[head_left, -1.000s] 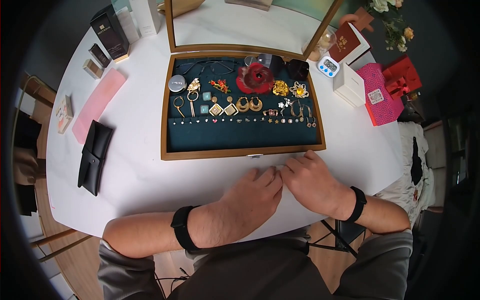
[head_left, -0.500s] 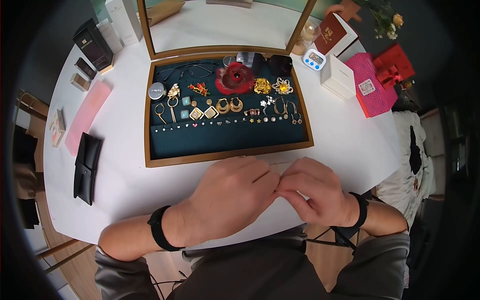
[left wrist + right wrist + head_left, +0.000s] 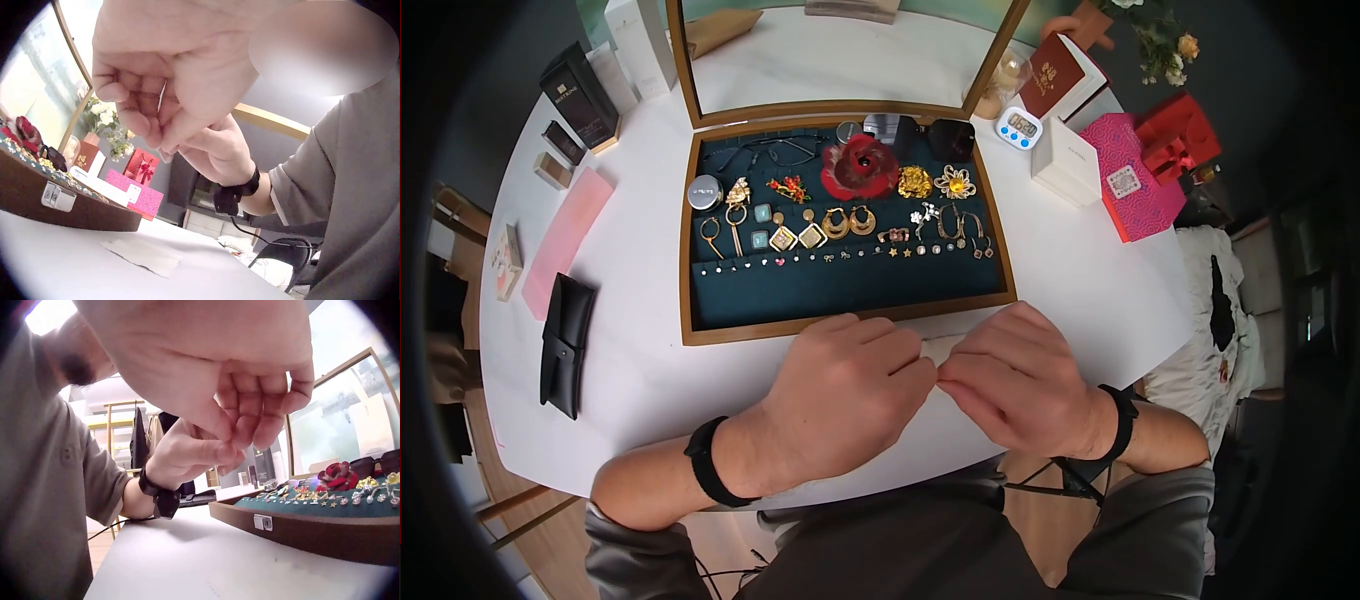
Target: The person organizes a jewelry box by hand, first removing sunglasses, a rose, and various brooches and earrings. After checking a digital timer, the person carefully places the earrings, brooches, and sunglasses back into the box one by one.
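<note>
In the head view my left hand and right hand meet at their fingertips before the jewelry case. The left wrist view shows the left hand with curled fingers and its thumb against a fingertip. Likewise curled is the right hand in its wrist view, its thumb tip close to the left hand's fingers. Anything between the fingertips is hidden or too small to tell. A pale, flat piece lies on the table below the hands. Rows of earrings, brooches and a red flower fill part of the case.
The case's glass lid stands raised at the back. At left lie a black pouch and a pink strip, with small boxes behind. A timer, a white box and a pink box are at right.
Both hands have moved from an almost flat pose near the table to raised, curled ones, fingertips still together. The head view has shifted, so the case appears further left and lower.
</note>
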{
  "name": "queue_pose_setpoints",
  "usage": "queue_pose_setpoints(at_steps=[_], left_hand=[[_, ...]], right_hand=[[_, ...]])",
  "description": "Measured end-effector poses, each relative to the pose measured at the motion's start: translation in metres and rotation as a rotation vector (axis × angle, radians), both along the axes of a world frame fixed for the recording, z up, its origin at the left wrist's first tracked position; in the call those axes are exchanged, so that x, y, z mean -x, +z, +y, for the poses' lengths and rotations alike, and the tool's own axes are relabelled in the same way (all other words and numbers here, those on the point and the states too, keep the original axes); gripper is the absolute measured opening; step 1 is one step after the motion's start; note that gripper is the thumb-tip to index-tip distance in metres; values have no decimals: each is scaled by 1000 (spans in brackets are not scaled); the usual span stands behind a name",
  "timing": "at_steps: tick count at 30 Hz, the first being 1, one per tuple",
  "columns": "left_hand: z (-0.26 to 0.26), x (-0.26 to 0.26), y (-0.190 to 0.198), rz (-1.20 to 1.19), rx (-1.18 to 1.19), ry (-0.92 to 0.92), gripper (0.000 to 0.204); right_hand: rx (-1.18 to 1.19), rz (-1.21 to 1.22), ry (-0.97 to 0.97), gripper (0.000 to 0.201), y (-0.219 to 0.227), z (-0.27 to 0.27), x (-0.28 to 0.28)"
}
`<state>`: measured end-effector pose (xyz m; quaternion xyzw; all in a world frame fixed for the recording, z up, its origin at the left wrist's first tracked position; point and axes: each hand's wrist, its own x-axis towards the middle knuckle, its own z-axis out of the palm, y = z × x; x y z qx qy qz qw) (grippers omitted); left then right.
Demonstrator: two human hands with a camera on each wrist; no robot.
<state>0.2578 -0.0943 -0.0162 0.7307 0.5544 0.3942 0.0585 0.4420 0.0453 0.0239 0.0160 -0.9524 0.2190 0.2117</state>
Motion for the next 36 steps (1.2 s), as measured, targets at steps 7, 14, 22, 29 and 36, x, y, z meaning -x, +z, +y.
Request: queue_pose_setpoints(at_steps=[7,14,22,29,36], left_hand=[[-2,8,8,129,52,147,14],[-13,-7,-8,315,399,-228,8],[-16,-11,-21,357,524,-248,42],[-17,-14,-23,380,524,-240,50],[-18,-12,-16,391,570,-262,59]], right_hand=[[-175,-133,-81,14,34,27,25],[-89,-87,-268,5,-9,94,91],[-192,-330,-255,3,-33,102,116],[-230,-414,-246,6,-38,102,120],[-305,-436,-209,6,-42,102,121]])
